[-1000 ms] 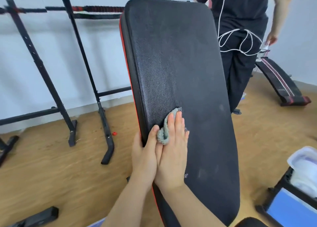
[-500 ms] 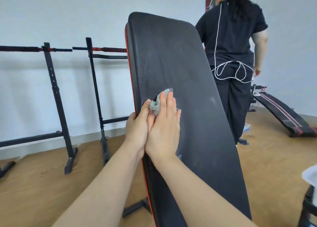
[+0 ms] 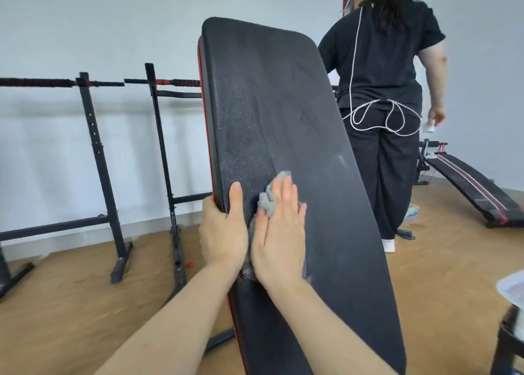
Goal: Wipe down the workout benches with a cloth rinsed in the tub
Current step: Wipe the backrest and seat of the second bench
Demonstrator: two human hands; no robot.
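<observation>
Currently, wiping: cloth (image 3: 269, 200) is being pressed on bench (image 3: 283, 105) by flat right hand (image 3: 279, 234), edge being gripped by left hand (image 3: 224, 233); dusty right side probably next.

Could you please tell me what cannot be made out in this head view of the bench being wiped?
- Cloth: mostly under the flat right hand; its size is unclear.
- Left hand: fingers hidden behind the bench edge it grips; only the thumb shows.
- Bench base: mostly behind its pad.
- White thing at right: cut off by the frame edge; unidentifiable.
- Small white item held by the other person: too small, blurred.
</observation>
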